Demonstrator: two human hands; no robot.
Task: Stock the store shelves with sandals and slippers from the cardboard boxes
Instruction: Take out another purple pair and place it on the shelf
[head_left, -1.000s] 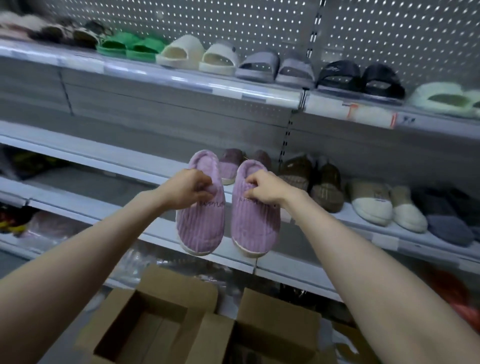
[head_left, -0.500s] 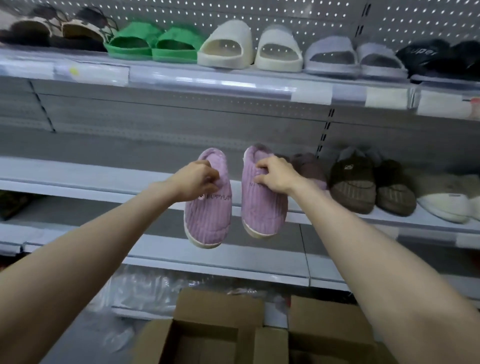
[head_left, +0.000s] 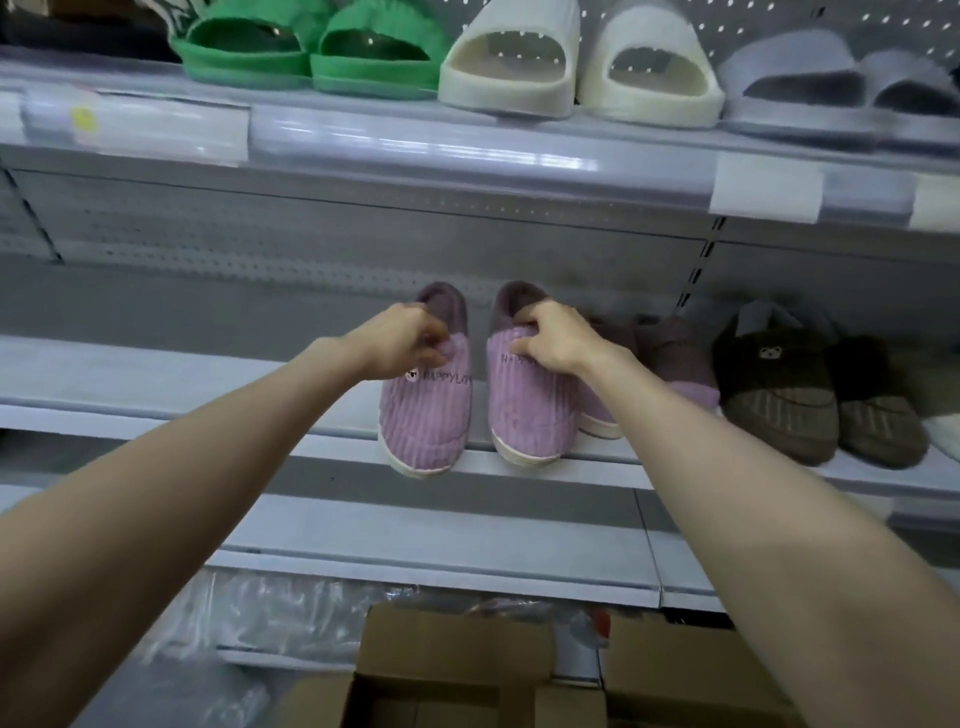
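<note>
Both hands are busy at the middle shelf (head_left: 171, 382); the left hand (head_left: 402, 340) pinches the collar of one lilac slipper (head_left: 423, 415), fingers curled tight over the ribbed fabric just above the printed lettering; the right hand (head_left: 553, 340) grips the second lilac slipper (head_left: 527, 415) the same way, fingers hooked into its darker fleecy opening. The two slippers sit side by side, a narrow gap between them, heels toward the back panel and toes toward the aisle; both toes hang past the shelf's front lip, the left one a little lower; whether the soles rest fully on the shelf I cannot tell.

Just beside the right-hand slipper, touching or nearly so, lies a matching purple pair (head_left: 675, 364); next along stands a brown pair (head_left: 779, 400) with a small bear patch. On the top shelf (head_left: 467, 150) above there are green slides (head_left: 311, 52), cream slides (head_left: 519, 67) and pale grey slides (head_left: 810, 98) in a row, with price labels along the edge. Down on the floor below the arms sits an open cardboard box (head_left: 457, 652), with a second box (head_left: 675, 670) beside it on the right; crumpled clear plastic (head_left: 260, 618) lies to their left under the lowest shelf.
</note>
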